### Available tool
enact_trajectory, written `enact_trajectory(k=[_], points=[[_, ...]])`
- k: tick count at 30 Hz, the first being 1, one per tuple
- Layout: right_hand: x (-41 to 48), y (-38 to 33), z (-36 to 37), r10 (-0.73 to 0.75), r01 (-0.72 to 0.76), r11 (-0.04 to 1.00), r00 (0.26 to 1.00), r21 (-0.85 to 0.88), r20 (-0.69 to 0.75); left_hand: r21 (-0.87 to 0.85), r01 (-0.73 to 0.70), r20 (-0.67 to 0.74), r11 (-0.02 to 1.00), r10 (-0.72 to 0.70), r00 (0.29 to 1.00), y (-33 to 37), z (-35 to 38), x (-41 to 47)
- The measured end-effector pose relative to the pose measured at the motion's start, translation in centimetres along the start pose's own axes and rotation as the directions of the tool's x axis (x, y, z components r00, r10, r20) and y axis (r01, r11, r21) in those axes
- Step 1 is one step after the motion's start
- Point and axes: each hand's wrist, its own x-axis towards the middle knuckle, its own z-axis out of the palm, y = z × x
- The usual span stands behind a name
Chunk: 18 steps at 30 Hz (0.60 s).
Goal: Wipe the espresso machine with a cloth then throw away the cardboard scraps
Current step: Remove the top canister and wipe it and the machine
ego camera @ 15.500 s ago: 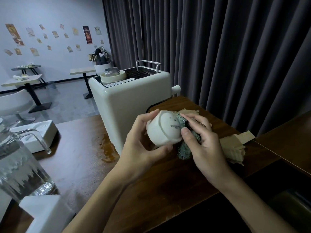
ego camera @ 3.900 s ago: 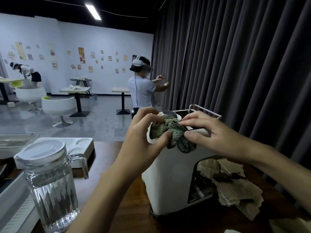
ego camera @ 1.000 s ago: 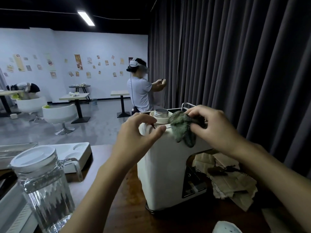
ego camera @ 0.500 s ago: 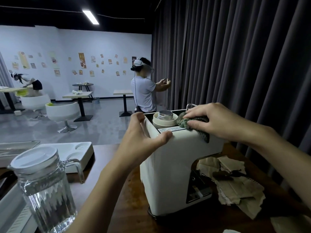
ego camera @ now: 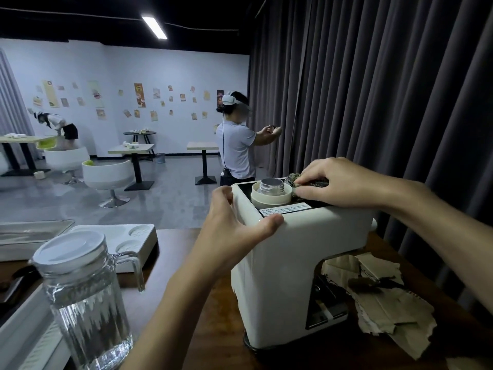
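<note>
The machine [ego camera: 288, 268] stands on the bench [ego camera: 218, 329], and wiping looks under way. The right hand [ego camera: 341, 182] pinches the cloth [ego camera: 291, 180] against its top while the left hand [ego camera: 232, 236] clasps its top corner. The scraps [ego camera: 392, 308] lie just beside it, not yet thrown away. There is one machine, one cloth and one jug [ego camera: 85, 297]; the scraps are several overlapping pieces, too jumbled to count.

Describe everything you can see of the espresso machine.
The espresso machine is a cream-white, plastic-looking box with rounded edges, upright on the brown counter. Its dark top carries a round cream collar around a metal-looking cylinder and a white label strip. A dark recess opens low in one side. The left hand grips its top left corner; the right hand holds a green cloth on its top.
</note>
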Motion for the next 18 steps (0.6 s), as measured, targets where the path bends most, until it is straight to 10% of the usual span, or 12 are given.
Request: enact_trajectory(k=[18], points=[[8.0,-2.2,1.5,-0.057,-0.007,0.953,0.977,0.302,0.203,0.038,-0.001,0.049,0.999,-0.001,0.999,-1.0,-0.6,-0.3]])
